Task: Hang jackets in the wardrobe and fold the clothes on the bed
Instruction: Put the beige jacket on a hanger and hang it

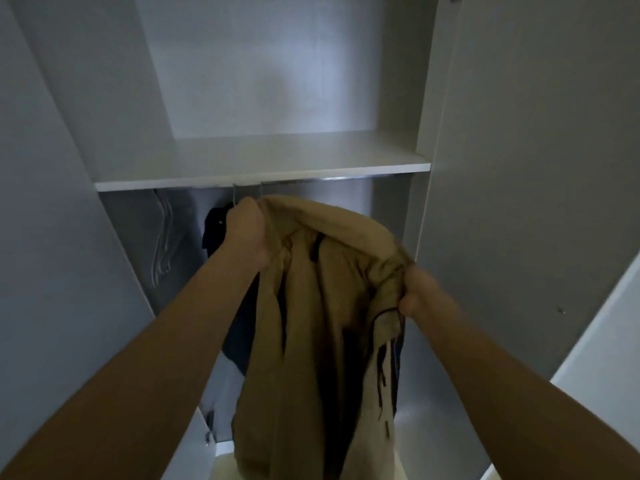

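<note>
Both arms reached forward and up into the open wardrobe. The left hand was raised just under the shelf, its grip clenched on the top edge of a tan jacket. The right hand sat lower and nearer, its grip bunching the jacket's other shoulder. The jacket hung between them in loose folds, with a dark lining edge showing at its right side, below the metal rail. Behind it, a dark garment hung from a hanger at the rail.
</note>
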### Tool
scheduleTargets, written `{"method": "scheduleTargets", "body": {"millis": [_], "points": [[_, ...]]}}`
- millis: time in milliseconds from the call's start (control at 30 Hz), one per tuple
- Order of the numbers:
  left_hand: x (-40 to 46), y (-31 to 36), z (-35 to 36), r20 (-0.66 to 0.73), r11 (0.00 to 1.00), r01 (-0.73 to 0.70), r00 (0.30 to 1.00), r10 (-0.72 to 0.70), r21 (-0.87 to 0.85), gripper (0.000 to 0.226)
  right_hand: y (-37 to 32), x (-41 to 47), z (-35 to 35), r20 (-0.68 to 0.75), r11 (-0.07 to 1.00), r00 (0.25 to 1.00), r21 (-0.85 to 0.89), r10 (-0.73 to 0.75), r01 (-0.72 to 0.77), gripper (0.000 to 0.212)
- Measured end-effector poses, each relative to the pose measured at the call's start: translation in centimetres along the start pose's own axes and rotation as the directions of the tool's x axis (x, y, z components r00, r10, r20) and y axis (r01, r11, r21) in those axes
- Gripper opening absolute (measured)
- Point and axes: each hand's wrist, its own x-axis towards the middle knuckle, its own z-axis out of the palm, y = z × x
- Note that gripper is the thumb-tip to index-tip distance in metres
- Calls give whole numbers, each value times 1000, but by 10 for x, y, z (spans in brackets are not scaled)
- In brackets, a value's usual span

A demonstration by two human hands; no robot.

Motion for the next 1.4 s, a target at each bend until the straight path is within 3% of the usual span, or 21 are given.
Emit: {"method": "scheduleTargets", "body": {"millis": [67,167,267,400,467,500,567,633,700,800,1067,1400], "points": [[5,-9,-24,-23,997,71,997,-70,31,33,-15,-1,17,121,993,992,116,17,-31,24],[19,-36,-59,-9,973,193,981,-193,129,33,-33,-5,53,176,990,983,142,-40,15,16],[35,-58,-69,14,891,218,970,-243,398,32,-27,4,93,235,970,961,225,-146,92,9],[75,-54,-99,6,559,304,875,-485,771,23,-20,26,152,190,941,939,240,-286,238,27],[116,-45,-121,-27,338,250,837,-547,907,16,-16,37,177,203,948,932,173,-300,267,17],[136,-38,-134,-37,284,218,848,-529,934,14,-12,40,190,219,958,934,113,-283,263,10],[181,-23,-161,-94,219,177,934,-344,960,16,-5,42,217,249,967,937,-6,-246,256,19],[223,-5,-188,-123,29,126,988,-89,992,21,3,43,240,270,958,932,-86,-243,275,24],[261,9,-215,-139,-143,144,989,47,979,32,10,48,259,288,946,925,-133,-247,294,23],[295,28,-245,-276,-326,281,959,63,903,37,16,57,280,299,932,925,-201,-235,302,23],[350,26,-279,-187,-488,263,962,200,832,29,28,96,311,255,930,963,-324,-92,175,15],[386,22,-284,-171,-513,236,970,170,826,31,51,112,342,274,938,961,-340,26,71,28]]}}
